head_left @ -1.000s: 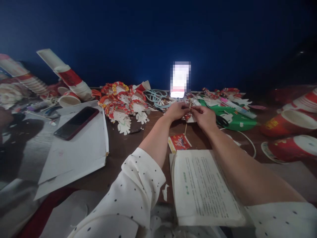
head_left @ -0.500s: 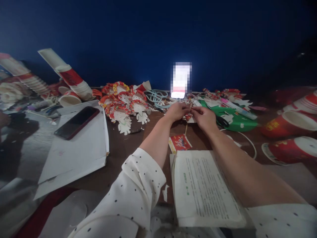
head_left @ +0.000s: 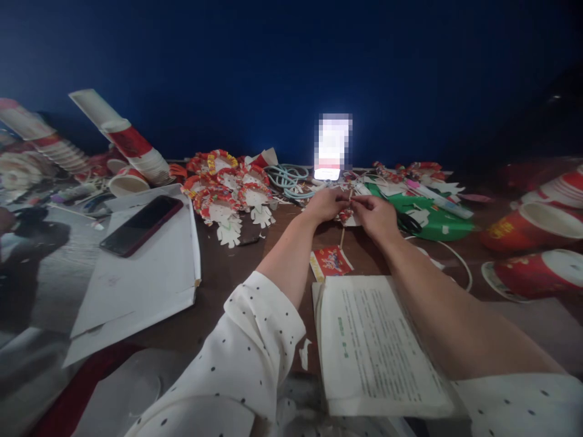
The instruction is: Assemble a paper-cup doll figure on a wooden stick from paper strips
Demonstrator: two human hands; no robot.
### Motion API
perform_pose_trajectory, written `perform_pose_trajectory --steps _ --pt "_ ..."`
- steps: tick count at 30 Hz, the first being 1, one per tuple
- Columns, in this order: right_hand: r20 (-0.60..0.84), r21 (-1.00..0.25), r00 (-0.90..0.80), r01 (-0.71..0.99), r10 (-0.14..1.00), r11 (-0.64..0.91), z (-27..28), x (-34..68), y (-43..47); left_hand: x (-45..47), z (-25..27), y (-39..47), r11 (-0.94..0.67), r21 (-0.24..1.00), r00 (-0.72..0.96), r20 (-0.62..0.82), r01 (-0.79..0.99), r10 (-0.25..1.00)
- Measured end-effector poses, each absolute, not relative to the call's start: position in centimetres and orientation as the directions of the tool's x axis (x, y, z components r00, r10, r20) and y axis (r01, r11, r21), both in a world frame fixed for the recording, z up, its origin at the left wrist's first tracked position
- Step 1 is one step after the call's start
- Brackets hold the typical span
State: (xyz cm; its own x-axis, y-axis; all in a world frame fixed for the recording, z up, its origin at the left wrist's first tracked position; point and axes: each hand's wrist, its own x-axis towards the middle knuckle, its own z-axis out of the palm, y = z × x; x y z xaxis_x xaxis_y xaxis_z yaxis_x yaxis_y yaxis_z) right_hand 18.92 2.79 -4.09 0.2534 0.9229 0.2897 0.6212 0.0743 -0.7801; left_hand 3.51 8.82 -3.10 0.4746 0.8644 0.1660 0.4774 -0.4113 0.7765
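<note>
My left hand (head_left: 327, 205) and my right hand (head_left: 376, 216) meet over the far middle of the table, fingertips pinched close together. Between them is a thin stick (head_left: 342, 238), roughly upright in view, with a small red-and-white paper piece (head_left: 345, 215) on it, partly hidden by the fingers. Both hands are closed on the stick. Its lower end reaches a red printed card (head_left: 331, 261) lying on the table. Below my forearms lies a book (head_left: 378, 346) with printed text.
A lit phone (head_left: 334, 145) stands behind my hands. Left are red paper crafts (head_left: 223, 188), a dark phone (head_left: 142, 226) on a white box (head_left: 155, 273), and stacked paper cups (head_left: 136, 145). Right are black scissors (head_left: 409, 223), a green sheet (head_left: 437, 226) and red cups (head_left: 537, 227).
My hands keep nearly the same pose around the stick. At the far left edge, a dark shadow beside another person's hand has shifted slightly.
</note>
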Motion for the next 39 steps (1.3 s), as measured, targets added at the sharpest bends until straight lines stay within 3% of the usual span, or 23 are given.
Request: perform_pose_trajectory --steps 39 --pt "0.268 -0.777 0.219 0.625 0.938 0.076 -4.14 18.77 2.9 3.64 -3.17 8.63 -0.404 0.748 0.456 0.153 0.527 0.877"
